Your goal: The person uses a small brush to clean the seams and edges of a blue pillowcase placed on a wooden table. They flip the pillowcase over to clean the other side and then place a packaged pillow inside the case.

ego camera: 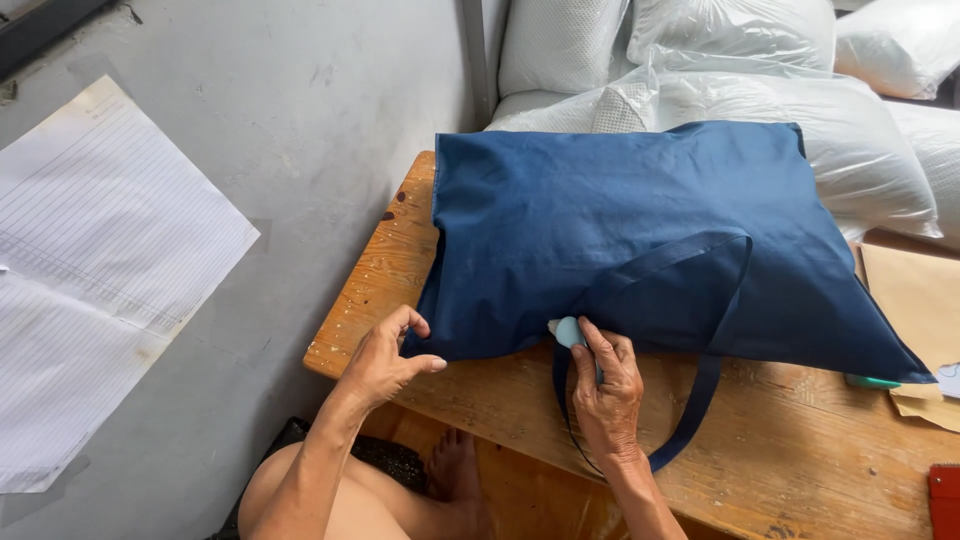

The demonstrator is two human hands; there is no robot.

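A dark blue cloth bag (pixel 640 230), stuffed and puffy, lies on a wooden table (pixel 790 440). Its long blue strap (pixel 705 390) loops down over the table's near edge. My left hand (pixel 385 355) pinches the bag's near left corner between thumb and fingers. My right hand (pixel 605 385) holds a small light blue tool (pixel 568 330) against the bag's lower edge, where the strap joins it.
White plastic-wrapped pillows (pixel 800 100) are piled behind the bag. Brown paper (pixel 915 300) and a teal pen-like object (pixel 870 381) lie at the right, a red item (pixel 944 500) at the bottom right corner. Lined white sheets (pixel 90 260) hang on the grey wall at left.
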